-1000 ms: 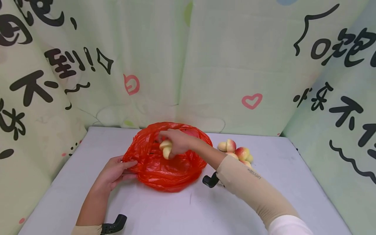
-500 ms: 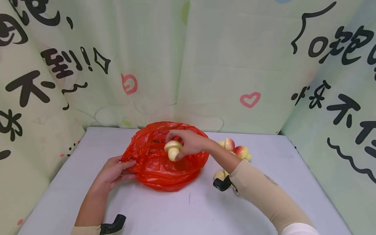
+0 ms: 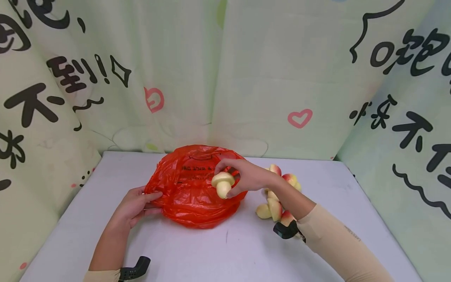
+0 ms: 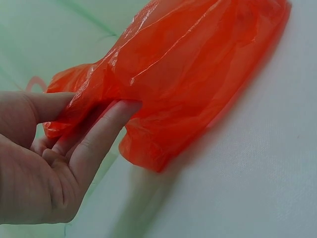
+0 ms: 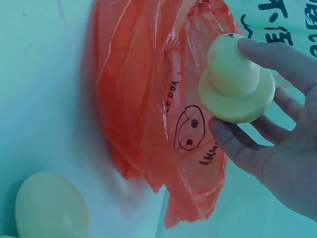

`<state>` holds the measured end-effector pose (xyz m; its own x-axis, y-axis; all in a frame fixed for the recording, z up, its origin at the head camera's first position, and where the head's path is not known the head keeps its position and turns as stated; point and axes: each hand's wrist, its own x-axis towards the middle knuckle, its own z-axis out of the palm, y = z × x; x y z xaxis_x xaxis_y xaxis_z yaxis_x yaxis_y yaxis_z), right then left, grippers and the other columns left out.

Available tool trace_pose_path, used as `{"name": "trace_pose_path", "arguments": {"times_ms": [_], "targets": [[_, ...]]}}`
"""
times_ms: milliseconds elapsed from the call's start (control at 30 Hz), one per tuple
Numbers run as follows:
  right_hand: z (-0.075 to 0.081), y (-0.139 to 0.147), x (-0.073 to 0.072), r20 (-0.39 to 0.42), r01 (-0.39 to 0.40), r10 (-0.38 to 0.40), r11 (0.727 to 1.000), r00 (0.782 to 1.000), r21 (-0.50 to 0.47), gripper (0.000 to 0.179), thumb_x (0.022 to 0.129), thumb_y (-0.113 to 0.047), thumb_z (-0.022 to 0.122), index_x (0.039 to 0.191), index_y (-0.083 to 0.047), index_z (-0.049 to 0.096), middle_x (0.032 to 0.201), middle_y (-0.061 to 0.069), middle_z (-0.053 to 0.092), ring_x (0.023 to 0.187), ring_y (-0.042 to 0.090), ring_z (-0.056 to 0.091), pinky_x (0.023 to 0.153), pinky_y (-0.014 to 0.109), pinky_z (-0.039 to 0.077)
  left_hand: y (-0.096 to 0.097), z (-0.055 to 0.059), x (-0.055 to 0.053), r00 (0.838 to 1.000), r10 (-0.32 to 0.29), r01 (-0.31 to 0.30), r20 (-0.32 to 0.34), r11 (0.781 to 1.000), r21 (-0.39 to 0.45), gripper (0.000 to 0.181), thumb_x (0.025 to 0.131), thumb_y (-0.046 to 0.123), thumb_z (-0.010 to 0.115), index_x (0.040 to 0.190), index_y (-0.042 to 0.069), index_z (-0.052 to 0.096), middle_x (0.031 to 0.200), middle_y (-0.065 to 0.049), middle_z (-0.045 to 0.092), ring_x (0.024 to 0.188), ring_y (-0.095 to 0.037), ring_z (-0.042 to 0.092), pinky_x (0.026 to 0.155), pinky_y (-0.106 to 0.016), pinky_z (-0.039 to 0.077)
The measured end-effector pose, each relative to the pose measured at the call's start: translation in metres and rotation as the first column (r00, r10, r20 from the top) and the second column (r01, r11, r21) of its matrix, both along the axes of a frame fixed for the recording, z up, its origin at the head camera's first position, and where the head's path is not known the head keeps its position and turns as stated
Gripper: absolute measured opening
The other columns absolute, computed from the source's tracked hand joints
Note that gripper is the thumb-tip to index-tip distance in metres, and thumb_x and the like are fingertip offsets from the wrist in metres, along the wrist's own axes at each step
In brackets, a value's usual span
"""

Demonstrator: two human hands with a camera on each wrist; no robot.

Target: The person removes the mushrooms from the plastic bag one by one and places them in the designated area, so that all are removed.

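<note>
In the head view my left hand (image 3: 135,205) pinches the left edge of a red plastic bag (image 3: 190,207), which stands with its mouth wide. The left wrist view shows the thin red film (image 4: 198,64) between thumb and fingers. My right hand (image 3: 250,176) holds a pale yellow toy mushroom (image 3: 223,188) by its cap and stem, over the bag's right side. Seen from the right wrist, the mushroom (image 5: 233,74) has its stem end up, with the thumb on that end and fingertips at the cap. Black print and a smiling face show on the bag's inner wall.
Several similar yellow and red toy mushrooms (image 3: 275,207) lie on the white table (image 3: 197,254) right of the bag, partly hidden by the right arm. A printed curtain (image 3: 253,78) closes off the back and both sides.
My right hand has come from inside the bag toward the right and slightly nearer, bringing the toy mushroom along. The left hand keeps its hold on the bag edge.
</note>
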<state>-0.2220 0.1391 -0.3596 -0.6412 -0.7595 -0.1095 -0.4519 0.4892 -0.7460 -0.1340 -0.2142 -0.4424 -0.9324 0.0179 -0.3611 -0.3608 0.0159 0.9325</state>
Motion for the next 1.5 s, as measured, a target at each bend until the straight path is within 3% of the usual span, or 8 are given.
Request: {"name": "trace_pose_path", "arguments": {"times_ms": [233,633,900,1133,1500], "targets": [[0.002,0.023,0.019,0.015,0.032,-0.033,0.999,0.999,0.009,0.058,0.079,-0.015,0.091,0.126,-0.03,0.061,0.127,-0.01,0.062,0.119,0.022,0.059,0.099,0.045,0.057,0.001,0.001,-0.001,1.0,0.003,-0.003,0.004,1.0,-0.009,0.061,0.102,0.024,0.068,0.15,-0.005,0.044,0.115,-0.007,0.074,0.092,-0.02,0.079,0.08,-0.035,0.065],[-0.014,0.053,0.051,-0.097,0.044,-0.038,0.998,0.995,0.05,0.057,0.078,-0.017,0.091,0.125,-0.03,0.062,0.119,-0.016,0.064,0.116,0.01,0.058,0.103,0.04,0.055,0.002,0.001,0.001,1.0,-0.004,0.004,0.01,1.0,-0.008,0.061,0.102,0.023,0.068,0.151,-0.005,0.043,0.116,-0.008,0.074,0.092,-0.02,0.078,0.081,-0.036,0.065],[-0.021,0.063,0.071,-0.132,0.089,-0.07,0.986,0.989,0.14,0.059,0.077,-0.014,0.092,0.124,-0.033,0.063,0.121,-0.021,0.064,0.117,0.007,0.057,0.099,0.034,0.055,0.001,0.001,0.001,1.0,-0.003,0.003,0.016,1.0,-0.013,0.063,0.102,0.023,0.068,0.151,-0.005,0.042,0.118,-0.008,0.073,0.093,-0.019,0.078,0.081,-0.036,0.066],[-0.03,0.069,0.081,-0.189,0.07,-0.043,0.988,0.981,0.138,0.058,0.078,-0.012,0.091,0.127,-0.03,0.064,0.127,-0.017,0.063,0.121,0.009,0.057,0.102,0.035,0.056,0.001,0.0,0.0,1.0,-0.004,0.005,0.021,1.0,-0.02,0.064,0.102,0.025,0.069,0.152,-0.004,0.042,0.117,-0.007,0.073,0.093,-0.018,0.078,0.081,-0.035,0.065],[-0.029,0.073,0.088,-0.226,0.092,-0.047,0.977,0.973,0.193,0.058,0.077,-0.008,0.089,0.125,-0.029,0.064,0.126,-0.015,0.062,0.119,0.01,0.056,0.101,0.037,0.056,0.0,0.0,0.001,1.0,-0.011,0.011,0.018,1.0,-0.007,0.064,0.102,0.024,0.068,0.153,-0.004,0.041,0.116,-0.006,0.073,0.093,-0.018,0.078,0.082,-0.036,0.065]]}}
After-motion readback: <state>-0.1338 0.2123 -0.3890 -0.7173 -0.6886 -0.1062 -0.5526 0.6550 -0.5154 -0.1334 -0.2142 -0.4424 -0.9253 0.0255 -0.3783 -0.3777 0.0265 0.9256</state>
